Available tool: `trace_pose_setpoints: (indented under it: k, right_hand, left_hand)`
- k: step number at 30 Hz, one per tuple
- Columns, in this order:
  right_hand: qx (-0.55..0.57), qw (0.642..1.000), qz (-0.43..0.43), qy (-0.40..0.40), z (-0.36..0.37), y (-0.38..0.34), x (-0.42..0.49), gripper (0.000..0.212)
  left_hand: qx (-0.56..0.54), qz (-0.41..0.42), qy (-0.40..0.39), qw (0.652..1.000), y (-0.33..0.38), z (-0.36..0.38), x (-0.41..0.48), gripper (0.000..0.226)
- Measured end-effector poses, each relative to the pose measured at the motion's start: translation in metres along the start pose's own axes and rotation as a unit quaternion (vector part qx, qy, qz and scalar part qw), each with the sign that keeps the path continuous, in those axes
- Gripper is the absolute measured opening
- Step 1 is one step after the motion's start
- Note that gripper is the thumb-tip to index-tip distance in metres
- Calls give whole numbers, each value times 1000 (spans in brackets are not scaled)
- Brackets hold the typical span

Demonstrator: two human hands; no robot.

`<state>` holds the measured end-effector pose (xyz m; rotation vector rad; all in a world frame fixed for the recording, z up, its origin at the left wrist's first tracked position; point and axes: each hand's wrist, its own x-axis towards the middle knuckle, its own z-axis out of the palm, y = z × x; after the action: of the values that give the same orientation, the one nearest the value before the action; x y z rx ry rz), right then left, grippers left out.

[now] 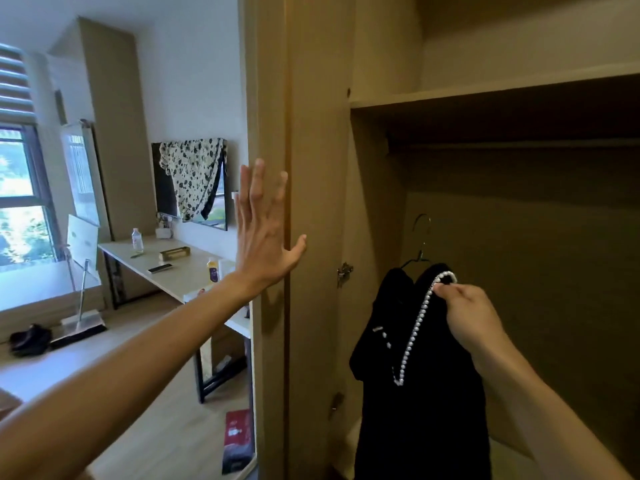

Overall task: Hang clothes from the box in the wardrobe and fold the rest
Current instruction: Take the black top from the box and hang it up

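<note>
Black garment [420, 414] (perhaps dress), right hand [471, 317] pinching

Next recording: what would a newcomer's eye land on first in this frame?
The black pearl-trimmed garment on a wire hanger, low in the open wardrobe at right, pinched at its collar by the right hand. Next, the left hand spread flat against the wardrobe door at centre. Far left, a spotted cloth drapes over the wall screen.
</note>
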<state>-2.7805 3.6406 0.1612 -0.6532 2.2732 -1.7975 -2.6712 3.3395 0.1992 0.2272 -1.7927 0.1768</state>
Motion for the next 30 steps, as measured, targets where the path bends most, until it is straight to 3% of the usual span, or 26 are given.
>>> trace_pose_setpoints:
  k: [5,10,22,27,30]
  right_hand:
    - [21,1000,-4,-10,31,-9,16,27]
    - [14,999,5,-30,52,-10,29,47]
    - [15,995,5,-96,71,-19,52,52]
    - [64,992,48,-97,65,-20,66,36]
    - [87,994,50,-48,56,-21,75,30]
  left_hand:
    - [-34,-56,2,998,-40,-1,6,113]
    - [36,-104,-36,993,-72,4,7,109]
    - [82,-179,-132,971,-134,8,13,109]
    - [93,-232,-104,962,-107,11,23,102]
    - [33,-177,-68,981,-55,17,36,94]
